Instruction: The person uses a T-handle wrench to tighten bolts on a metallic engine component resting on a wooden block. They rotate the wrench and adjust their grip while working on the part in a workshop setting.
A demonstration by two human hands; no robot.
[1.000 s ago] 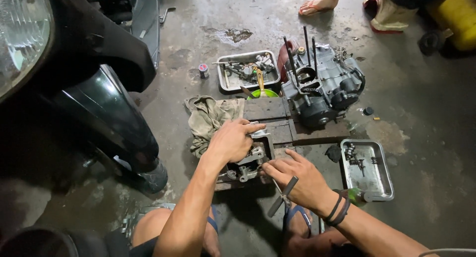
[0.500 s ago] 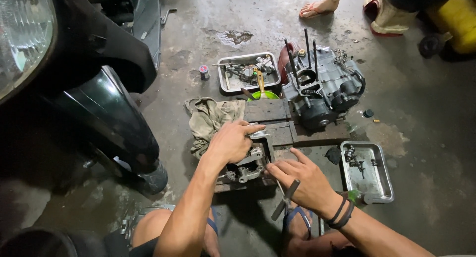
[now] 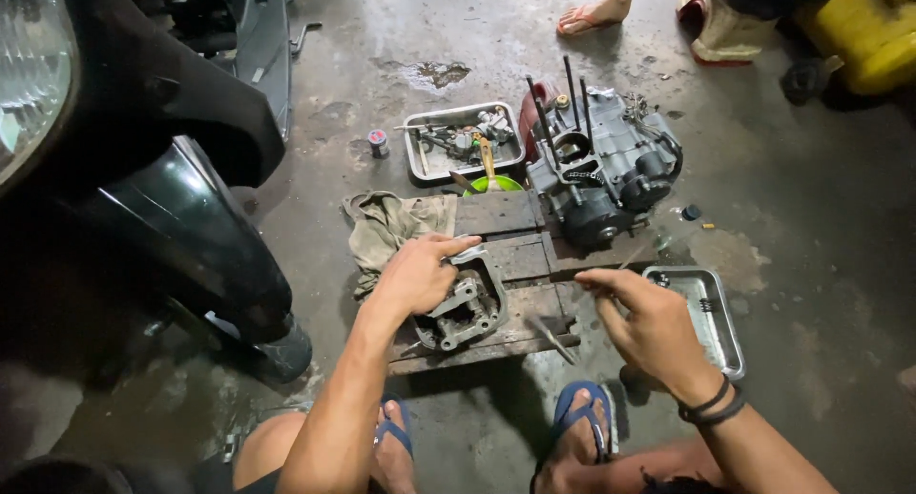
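Observation:
My left hand (image 3: 420, 273) rests on a grey metal engine part (image 3: 468, 311) and holds it down, index finger stretched over its top edge. The part lies on dark wooden boards (image 3: 520, 256) on the wet concrete floor. To the right, my right hand (image 3: 649, 324) hovers over the boards' right end, next to a steel tray (image 3: 718, 334). Its fingers are drawn together and point left; whether they pinch anything is unclear. A thin metal tool (image 3: 553, 339) lies on the boards just below that hand.
Behind the boards stand an engine block (image 3: 611, 170) with upright studs, a second tray of small parts (image 3: 420, 165), a green bowl (image 3: 496, 183) and a rag (image 3: 386, 229). A motorcycle's fender and wheel (image 3: 200, 246) crowd the left. Another person's sandalled foot (image 3: 590, 19) stands at the back.
My right hand has let go of the thin tool, which now lies on the boards, and has moved up and right toward the steel tray. My left hand has stayed on the engine part.

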